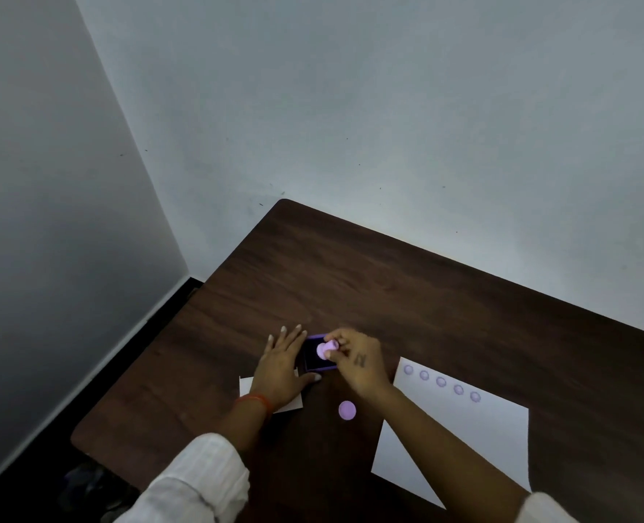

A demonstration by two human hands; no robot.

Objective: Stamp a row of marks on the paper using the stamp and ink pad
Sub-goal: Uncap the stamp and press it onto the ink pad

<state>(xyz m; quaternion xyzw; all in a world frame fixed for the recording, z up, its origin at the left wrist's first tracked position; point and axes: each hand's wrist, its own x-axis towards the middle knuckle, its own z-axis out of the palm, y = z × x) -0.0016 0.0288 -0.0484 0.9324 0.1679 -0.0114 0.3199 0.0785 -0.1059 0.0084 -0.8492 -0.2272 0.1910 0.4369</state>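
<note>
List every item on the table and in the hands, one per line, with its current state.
Stamp: pinched in the right hand, held at the ink pad.
Ink pad: open, steadied by the left hand lying flat beside it.
Paper: flat on the table, five round purple marks in a row along its far edge.
Purple round cap: off, lying on the table.
White card: flat, partly under the left hand.

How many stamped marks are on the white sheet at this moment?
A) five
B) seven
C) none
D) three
A: five round purple marks run in a row along the far edge of the paper, while the right hand holds the stamp at the ink pad.
</note>
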